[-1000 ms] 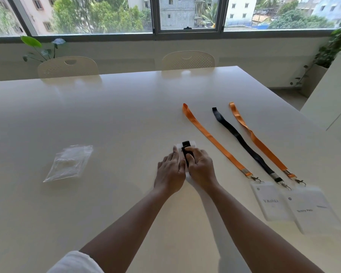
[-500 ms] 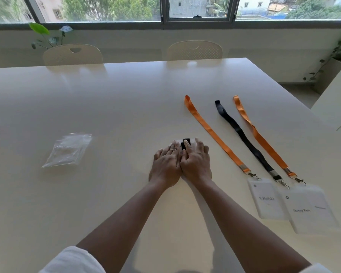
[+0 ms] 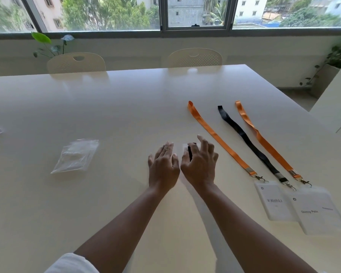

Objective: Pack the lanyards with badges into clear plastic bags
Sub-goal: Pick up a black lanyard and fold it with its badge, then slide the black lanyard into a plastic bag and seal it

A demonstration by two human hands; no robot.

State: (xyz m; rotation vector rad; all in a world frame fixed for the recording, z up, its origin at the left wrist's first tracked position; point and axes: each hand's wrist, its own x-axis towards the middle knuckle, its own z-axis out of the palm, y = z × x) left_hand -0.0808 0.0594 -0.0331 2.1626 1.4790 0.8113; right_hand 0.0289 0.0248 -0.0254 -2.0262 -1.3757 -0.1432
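**Hands over a folded lanyard at mid-surface, three more laid out to the right**

The left hand [image 3: 162, 164] lies with fingers straight and spread, palm down, holding nothing. The right hand [image 3: 200, 162] sits just beside it, fingers loosely bent over a small bundle, a folded black lanyard on a badge [image 3: 186, 147]; whether the fingers actually pinch it cannot be told, since the hand hides most of it.

The white surface [image 3: 126, 107] has broad bare room ahead of the hands toward the far edge, where two chairs [image 3: 194, 58] are tucked in below the window. To the left, well apart from the hands, lies a stack of clear plastic bags [image 3: 76, 155]; what is in them, if anything, cannot be made out.

To the right, three lanyards run in near-parallel diagonals: an orange lanyard [image 3: 218, 136], a black lanyard [image 3: 248, 142] and a second orange lanyard [image 3: 264, 139]. Their clips meet the badge holders [image 3: 274, 201] close to the surface's right edge; the holders overlap one another. All three lie outside any bag.
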